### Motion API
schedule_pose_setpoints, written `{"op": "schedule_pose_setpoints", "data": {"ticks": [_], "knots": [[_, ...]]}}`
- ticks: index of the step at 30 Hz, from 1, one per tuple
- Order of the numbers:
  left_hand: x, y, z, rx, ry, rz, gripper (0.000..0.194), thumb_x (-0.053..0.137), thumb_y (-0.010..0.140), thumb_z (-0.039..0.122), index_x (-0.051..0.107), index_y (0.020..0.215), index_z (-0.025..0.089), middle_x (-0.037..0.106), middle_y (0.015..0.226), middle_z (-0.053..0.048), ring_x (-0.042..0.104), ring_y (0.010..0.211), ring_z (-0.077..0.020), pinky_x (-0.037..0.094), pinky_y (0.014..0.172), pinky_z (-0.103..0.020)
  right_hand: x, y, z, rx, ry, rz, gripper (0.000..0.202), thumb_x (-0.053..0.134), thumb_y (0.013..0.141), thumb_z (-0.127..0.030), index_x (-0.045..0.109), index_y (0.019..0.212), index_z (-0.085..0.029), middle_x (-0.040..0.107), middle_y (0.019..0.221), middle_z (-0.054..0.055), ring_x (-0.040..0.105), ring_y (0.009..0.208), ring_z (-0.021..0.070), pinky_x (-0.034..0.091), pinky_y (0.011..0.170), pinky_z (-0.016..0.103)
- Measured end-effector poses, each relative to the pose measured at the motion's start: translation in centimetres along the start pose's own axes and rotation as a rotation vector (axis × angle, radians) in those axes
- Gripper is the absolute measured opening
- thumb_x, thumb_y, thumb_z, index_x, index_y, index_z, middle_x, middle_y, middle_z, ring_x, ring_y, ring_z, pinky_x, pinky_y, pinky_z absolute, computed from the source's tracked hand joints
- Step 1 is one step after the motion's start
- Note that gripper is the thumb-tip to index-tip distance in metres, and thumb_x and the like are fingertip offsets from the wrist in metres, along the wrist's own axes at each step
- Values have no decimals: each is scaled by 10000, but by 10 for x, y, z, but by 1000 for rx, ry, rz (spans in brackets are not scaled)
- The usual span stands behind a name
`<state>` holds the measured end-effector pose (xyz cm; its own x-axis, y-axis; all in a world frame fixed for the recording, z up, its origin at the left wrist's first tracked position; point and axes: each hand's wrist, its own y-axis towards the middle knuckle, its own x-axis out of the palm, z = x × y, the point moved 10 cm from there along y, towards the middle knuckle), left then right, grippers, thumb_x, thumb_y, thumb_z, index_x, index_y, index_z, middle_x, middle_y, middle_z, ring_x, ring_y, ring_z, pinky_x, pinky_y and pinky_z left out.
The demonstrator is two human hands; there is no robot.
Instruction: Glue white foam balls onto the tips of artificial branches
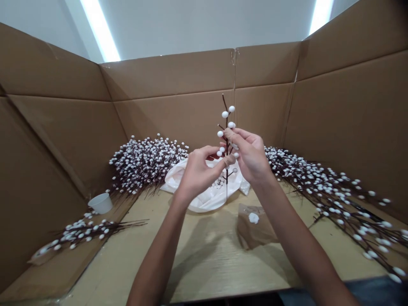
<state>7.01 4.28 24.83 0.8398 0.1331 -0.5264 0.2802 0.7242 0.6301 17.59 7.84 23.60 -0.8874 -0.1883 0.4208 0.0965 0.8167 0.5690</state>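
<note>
Upright in front of me is a brown artificial berry stem [226, 146] with round white berries along its twigs. My left hand [204, 168] pinches it low down, thumb and fingers closed around the stem. Higher up, my right hand [250, 148] grips the same stem near a cluster of berries. The stem's top tip and one side twig show no berry. Beneath the hands lies a white plastic bag [207, 206], open, with loose white berries [219, 182] inside.
Bundles of berry stems lie at the back left [146, 163] and along the right [318, 182]. A smaller bunch [86, 231] and a white plastic cup [101, 203] are at left. Brown paper [255, 231] bears a white blob [253, 218]. Cardboard walls [172, 80] surround the table [204, 263].
</note>
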Motion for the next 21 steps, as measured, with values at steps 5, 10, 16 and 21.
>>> {"op": "schedule_pose_setpoints", "data": {"ticks": [5, 10, 16, 21], "knots": [[3, 2, -34, -110, -45, -386, 332, 610, 801, 407, 719, 980, 149, 728, 965, -76, 642, 816, -172, 478, 680, -234, -7, 5, -3, -21, 7, -14, 146, 762, 675, -331, 694, 739, -219, 697, 831, 8, 627, 721, 117, 505, 680, 276], [28, -6, -129, -352, 492, -675, 191, 576, 779, 262, 738, 799, 164, 725, 812, -28, 627, 739, -159, 444, 666, -222, -10, 7, -5, -18, -4, -47, 179, 790, 646, -335, 699, 738, -212, 688, 784, 6, 624, 710, 119, 512, 686, 279], [59, -6, -198, -417, 687, -565, 201, 546, 627, 10, 697, 705, 117, 676, 704, -68, 625, 716, -198, 439, 671, -256, -9, 5, -12, -39, -29, -59, 223, 812, 605, -373, 689, 692, -208, 680, 749, 2, 625, 721, 128, 522, 708, 283], [64, -7, -215, -368, 734, -463, 245, 496, 666, -11, 677, 799, 86, 668, 843, -141, 609, 909, -246, 444, 813, -305, -6, 4, -14, -4, -4, -71, 217, 813, 596, -354, 689, 689, -202, 679, 745, 1, 628, 723, 127, 520, 723, 284]]}}
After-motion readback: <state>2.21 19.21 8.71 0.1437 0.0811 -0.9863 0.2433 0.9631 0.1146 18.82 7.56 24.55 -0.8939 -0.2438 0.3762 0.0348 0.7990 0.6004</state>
